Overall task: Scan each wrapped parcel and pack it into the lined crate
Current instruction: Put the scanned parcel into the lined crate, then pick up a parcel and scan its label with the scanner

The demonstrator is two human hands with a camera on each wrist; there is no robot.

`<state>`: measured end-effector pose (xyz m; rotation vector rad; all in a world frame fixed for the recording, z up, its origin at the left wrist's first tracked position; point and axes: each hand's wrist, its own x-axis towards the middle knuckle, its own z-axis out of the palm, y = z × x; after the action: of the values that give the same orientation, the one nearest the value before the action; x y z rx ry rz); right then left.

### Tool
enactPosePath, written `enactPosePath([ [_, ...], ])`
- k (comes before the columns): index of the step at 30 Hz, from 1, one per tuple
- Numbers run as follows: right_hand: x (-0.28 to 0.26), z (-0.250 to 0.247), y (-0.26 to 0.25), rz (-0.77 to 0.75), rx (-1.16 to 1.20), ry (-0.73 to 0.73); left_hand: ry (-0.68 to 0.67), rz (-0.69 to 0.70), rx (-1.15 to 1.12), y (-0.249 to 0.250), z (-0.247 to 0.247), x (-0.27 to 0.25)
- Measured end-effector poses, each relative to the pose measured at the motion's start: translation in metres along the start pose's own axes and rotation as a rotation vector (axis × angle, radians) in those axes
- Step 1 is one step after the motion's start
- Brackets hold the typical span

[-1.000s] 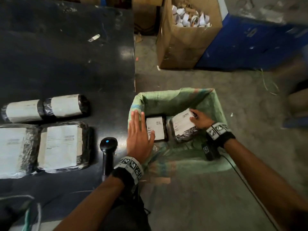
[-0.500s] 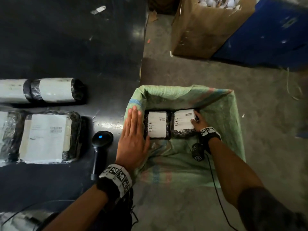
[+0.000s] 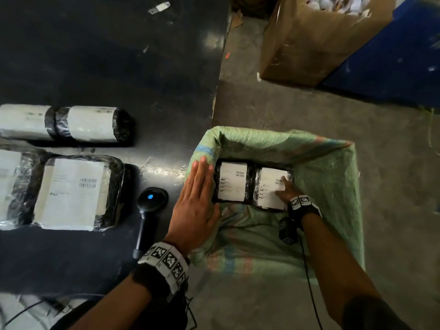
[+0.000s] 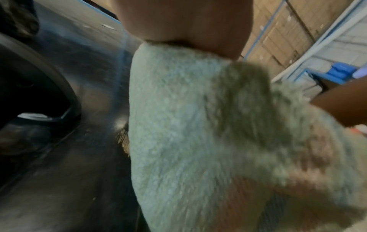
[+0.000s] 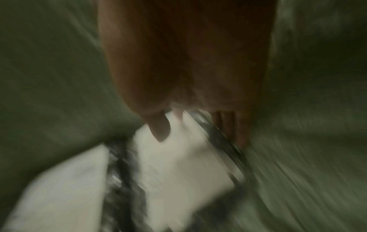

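A crate lined with a green woven sack (image 3: 333, 148) stands on the floor beside the black table (image 3: 107, 55). Two black-wrapped parcels with white labels lie side by side in it, the left parcel (image 3: 232, 182) and the right parcel (image 3: 269, 186). My right hand (image 3: 284, 189) is down in the crate on the right parcel (image 5: 184, 164). Its thumb lies on the label and its fingers reach down the parcel's right edge. My left hand (image 3: 195, 201) lies flat with straight fingers on the liner (image 4: 188, 125) at the crate's left rim. A black handheld scanner (image 3: 150, 206) rests on the table just left of that hand.
Several more wrapped parcels lie at the table's left: a flat one (image 3: 71, 191), another cut off by the frame edge (image 3: 9, 186), and two rolls (image 3: 90, 123) behind. A cardboard box (image 3: 309, 44) and a blue bin (image 3: 392, 67) stand on the floor beyond the crate.
My right hand has lowered the tilted parcel until it lies flat beside the first one in the crate. My left hand has stayed on the rim.
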<state>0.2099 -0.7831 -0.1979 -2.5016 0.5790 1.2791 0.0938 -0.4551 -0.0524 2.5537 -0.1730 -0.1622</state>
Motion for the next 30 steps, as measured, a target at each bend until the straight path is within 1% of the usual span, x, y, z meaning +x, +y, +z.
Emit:
enactPosePath([
  [2,-0.034,-0.024,-0.022,-0.023,-0.004,0.034,-0.011,0.027,-0.102,-0.005,-0.01,0.001],
  [5,-0.11,-0.06,-0.062,-0.203,0.094,0.121,0.037,0.027,-0.22,-0.018,-0.039,0.0],
  [8,-0.194,-0.072,-0.105,-0.376,0.166,0.225,0.13,-0.009,-0.205,-0.046,-0.083,-0.005],
  [11,-0.268,-0.051,-0.156,-0.592,0.285,0.251,0.207,-0.087,-0.148,-0.088,-0.131,-0.021],
  [12,-0.288,-0.036,-0.175,-0.652,0.314,0.247,0.232,-0.122,-0.127,-0.105,-0.145,-0.029],
  [14,-0.314,0.0,-0.211,-0.721,0.319,0.242,0.276,-0.198,-0.077,-0.144,-0.171,-0.051],
  [16,-0.325,0.041,-0.244,-0.722,0.285,0.23,0.309,-0.282,-0.026,-0.187,-0.191,-0.075],
  [18,-0.329,0.081,-0.267,-0.659,0.219,0.182,0.325,-0.385,0.01,-0.23,-0.205,-0.102],
  [19,-0.329,0.099,-0.276,-0.616,0.167,0.18,0.323,-0.429,0.029,-0.25,-0.211,-0.116],
  [21,-0.327,0.13,-0.285,-0.505,0.099,0.234,0.317,-0.485,0.062,-0.287,-0.219,-0.141],
  [23,-0.324,0.153,-0.288,-0.362,0.113,0.28,0.306,-0.521,0.079,-0.32,-0.226,-0.161],
  [25,-0.318,0.174,-0.289,-0.26,0.224,0.276,0.265,-0.532,0.057,-0.351,-0.23,-0.172],
  [26,-0.317,0.186,-0.29,-0.248,0.327,0.281,0.23,-0.523,0.026,-0.365,-0.232,-0.176],
  [27,-0.312,0.198,-0.29,-0.261,0.45,0.306,0.194,-0.501,-0.008,-0.378,-0.233,-0.177],
  [29,-0.305,0.22,-0.293,-0.333,0.693,0.359,0.115,-0.46,-0.082,-0.395,-0.234,-0.178],
  [30,-0.302,0.228,-0.295,-0.339,0.82,0.368,0.073,-0.441,-0.129,-0.399,-0.234,-0.176],
])
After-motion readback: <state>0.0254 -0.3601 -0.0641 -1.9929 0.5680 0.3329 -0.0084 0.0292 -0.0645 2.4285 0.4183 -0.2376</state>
